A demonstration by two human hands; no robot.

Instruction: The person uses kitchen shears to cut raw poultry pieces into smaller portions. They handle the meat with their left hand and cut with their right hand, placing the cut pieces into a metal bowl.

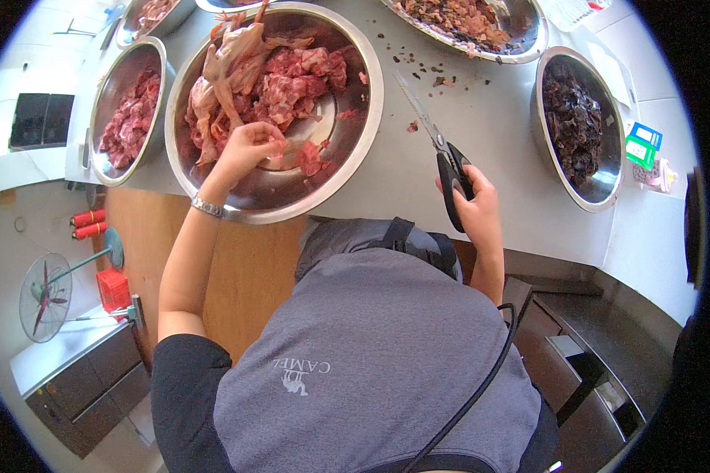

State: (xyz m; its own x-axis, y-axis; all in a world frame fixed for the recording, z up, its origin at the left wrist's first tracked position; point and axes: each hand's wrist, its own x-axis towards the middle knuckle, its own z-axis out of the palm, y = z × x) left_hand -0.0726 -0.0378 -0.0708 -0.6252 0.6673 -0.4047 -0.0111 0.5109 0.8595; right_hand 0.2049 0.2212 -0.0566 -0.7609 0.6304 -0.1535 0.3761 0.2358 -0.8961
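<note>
My left hand (253,144) is over the near part of a large stainless steel bowl (371,118), thumb and fingertips drawn together. Whether a scrap of meat is between them is unclear. Just right of those fingertips, a thin red piece of raw meat (312,159) looks slightly blurred. Chunks of raw meat (290,83) fill the bowl's far side. A plucked poultry carcass (228,62) leans at its left, feet toward the far rim. My right hand (478,204) grips the black handles of kitchen scissors (439,145) over the table, blades pointing away from me.
Left stands a bowl of raw meat (131,121); another meat bowl (154,15) is behind it. A bowl of mixed chopped food (458,20) stands far right, a bowl of dark pieces (574,127) right. Scraps (417,62) litter the table (355,198). A black cable (473,396) crosses my shirt.
</note>
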